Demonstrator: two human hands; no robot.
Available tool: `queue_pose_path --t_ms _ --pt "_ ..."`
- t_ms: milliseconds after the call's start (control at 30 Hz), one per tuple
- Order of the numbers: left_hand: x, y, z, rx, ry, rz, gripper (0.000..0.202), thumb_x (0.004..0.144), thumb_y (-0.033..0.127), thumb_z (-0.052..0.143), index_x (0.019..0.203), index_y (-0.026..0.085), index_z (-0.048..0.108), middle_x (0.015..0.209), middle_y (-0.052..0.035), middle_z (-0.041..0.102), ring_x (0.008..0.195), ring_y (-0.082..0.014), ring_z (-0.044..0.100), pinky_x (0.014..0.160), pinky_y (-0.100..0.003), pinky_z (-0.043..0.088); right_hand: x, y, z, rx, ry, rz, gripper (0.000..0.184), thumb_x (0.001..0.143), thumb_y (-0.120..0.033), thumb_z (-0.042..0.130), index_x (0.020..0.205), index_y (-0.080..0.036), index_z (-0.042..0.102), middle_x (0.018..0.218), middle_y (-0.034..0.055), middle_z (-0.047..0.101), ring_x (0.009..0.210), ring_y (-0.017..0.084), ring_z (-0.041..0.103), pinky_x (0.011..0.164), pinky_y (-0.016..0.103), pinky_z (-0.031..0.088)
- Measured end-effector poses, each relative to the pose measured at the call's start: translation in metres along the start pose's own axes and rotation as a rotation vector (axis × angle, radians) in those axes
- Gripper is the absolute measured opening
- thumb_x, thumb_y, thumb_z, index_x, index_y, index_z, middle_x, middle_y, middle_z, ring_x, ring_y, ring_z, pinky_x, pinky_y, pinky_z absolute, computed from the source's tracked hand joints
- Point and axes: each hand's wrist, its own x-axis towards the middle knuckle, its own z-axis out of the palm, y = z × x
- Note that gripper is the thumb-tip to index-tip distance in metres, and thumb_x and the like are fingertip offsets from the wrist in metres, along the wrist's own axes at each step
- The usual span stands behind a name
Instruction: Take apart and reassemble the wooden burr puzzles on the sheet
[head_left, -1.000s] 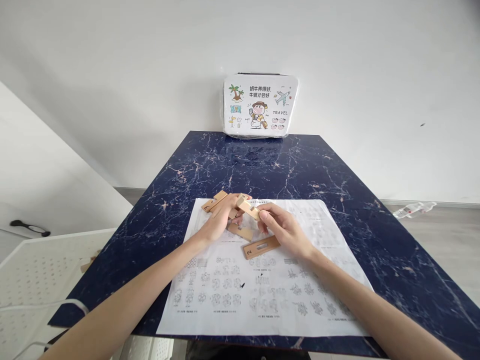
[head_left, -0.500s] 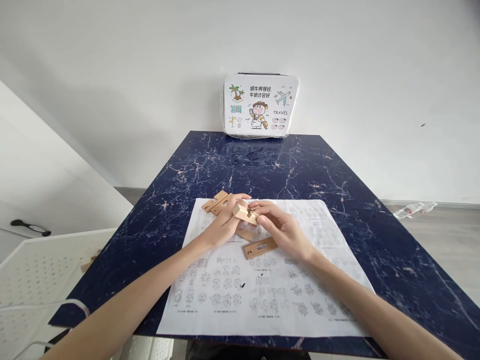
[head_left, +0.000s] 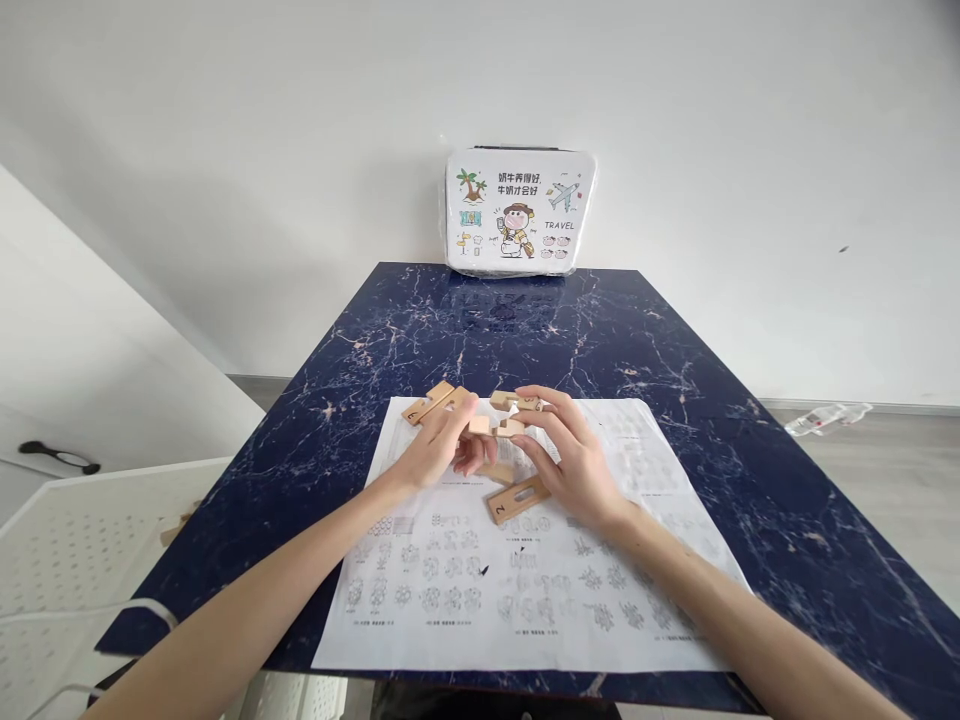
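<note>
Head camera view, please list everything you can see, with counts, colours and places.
Notched block: one, pale wood, between the hands
Block marked 2: one, brown wood, on the sheet
Slotted blocks: two visible, brown wood, beyond the left hand
Half-hidden block: one, light wood, below the hands
Numbered block: one, light wood, by the right fingertips
Printed sheet: one, white, on the table
Table: one, marbled blue, centre
Case: one, white with coloured pictures, far table edge
Wall: white, behind
Plastic item: count unclear, clear, floor at right
Perforated surface: white, lower left
Handle: one, black, far left
Left hand: one, bare, on the notched block
Right hand: one, bare, likewise
</note>
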Motion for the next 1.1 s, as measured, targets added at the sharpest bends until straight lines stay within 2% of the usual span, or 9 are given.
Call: queue_pose_path --t_ms 200,300,367,433,533,600,767,967,1100 --pt "0.002 0.003 -0.004 -0.051 -0.102 0.017 0.061 0.110 0.060 0.032 0.083 0.017 0.065 0.055 -0.0008 0.058 0.051 -0.0135 0.048 0.057 -0.029 0.037 0.002 -0.001 -0.001 -0.020 0.055 0.025 0.024 0.108 -0.023 0.054 0.130 -0.029 0.061 0.146 0.0137 0.054 0.129 0.033 0.063 0.108 0.060 0.055" --pt "0.004 0.004 -0.002 -0.092 -0.079 0.028 0.048 0.109 0.056 0.042 0.090 0.017 0.063 0.063 -0.0003 0.060 0.054 -0.0131 0.049 0.057 -0.028 0.038 0.005 0.001 0.000 0.063 0.159 0.103 0.026 0.108 -0.025 0.053 0.132 -0.030 0.063 0.145 0.0130 0.053 0.119 0.029 0.069 0.105 0.056 0.059" --pt "0.005 0.004 -0.001 -0.120 -0.047 0.035 0.044 0.109 0.055 0.045 0.096 0.017 0.063 0.068 -0.0008 0.060 0.057 -0.0131 0.050 0.056 -0.027 0.038 0.006 0.004 0.000 0.163 0.242 0.208 0.023 0.108 -0.030 0.056 0.128 -0.028 0.066 0.144 0.0129 0.054 0.108 0.025 0.073 0.101 0.052 0.061" --pt "0.007 0.003 -0.001 -0.141 0.002 0.046 0.044 0.108 0.055 0.046 0.096 0.016 0.063 0.072 -0.0017 0.060 0.060 -0.0133 0.050 0.056 -0.027 0.038 0.008 0.009 -0.002 0.283 0.292 0.366 0.023 0.106 -0.037 0.060 0.124 -0.026 0.068 0.137 0.0131 0.062 0.100 0.024 0.075 0.097 0.049 0.063" --pt "0.009 0.002 -0.001 -0.145 0.073 0.060 0.048 0.108 0.057 0.046 0.089 0.016 0.062 0.077 -0.0030 0.060 0.062 -0.0129 0.049 0.057 -0.026 0.039 0.008 0.014 -0.004 0.475 0.281 0.599 0.033 0.100 -0.046 0.069 0.123 -0.022 0.068 0.117 0.0113 0.076 0.086 0.022 0.076 0.088 0.045 0.066" --pt "0.009 0.001 -0.001 -0.127 0.103 0.051 0.047 0.109 0.056 0.046 0.086 0.017 0.060 0.079 -0.0032 0.062 0.062 -0.0123 0.050 0.058 -0.026 0.040 0.009 0.014 -0.004 0.567 0.264 0.670 0.038 0.095 -0.049 0.075 0.121 -0.021 0.070 0.108 0.0099 0.079 0.082 0.021 0.076 0.085 0.043 0.065" --pt "0.009 -0.002 0.001 -0.121 0.096 0.022 0.035 0.109 0.052 0.049 0.103 0.019 0.058 0.087 -0.0024 0.064 0.062 -0.0116 0.054 0.056 -0.025 0.040 0.010 0.005 0.000 0.666 0.210 0.689 0.039 0.088 -0.051 0.082 0.111 -0.022 0.074 0.095 0.0073 0.080 0.087 0.023 0.078 0.090 0.043 0.064" --pt "0.006 -0.006 0.008 -0.027 -0.004 0.069 0.033 0.111 0.049 0.045 0.124 0.020 0.051 0.092 -0.0029 0.068 0.058 -0.0104 0.057 0.053 -0.024 0.041 0.009 0.000 0.003 0.659 0.209 0.646 0.035 0.090 -0.052 0.080 0.105 -0.022 0.071 0.100 0.0091 0.081 0.088 0.023 0.080 0.090 0.045 0.064" --pt "0.004 -0.008 0.010 0.009 -0.037 0.105 0.030 0.111 0.047 0.048 0.125 0.021 0.050 0.098 -0.0047 0.072 0.065 -0.0119 0.060 0.059 -0.026 0.046 0.008 -0.002 0.004 0.613 0.190 0.580 0.031 0.092 -0.051 0.078 0.100 -0.023 0.066 0.094 0.0071 0.080 0.084 0.022 0.078 0.083 0.041 0.063"
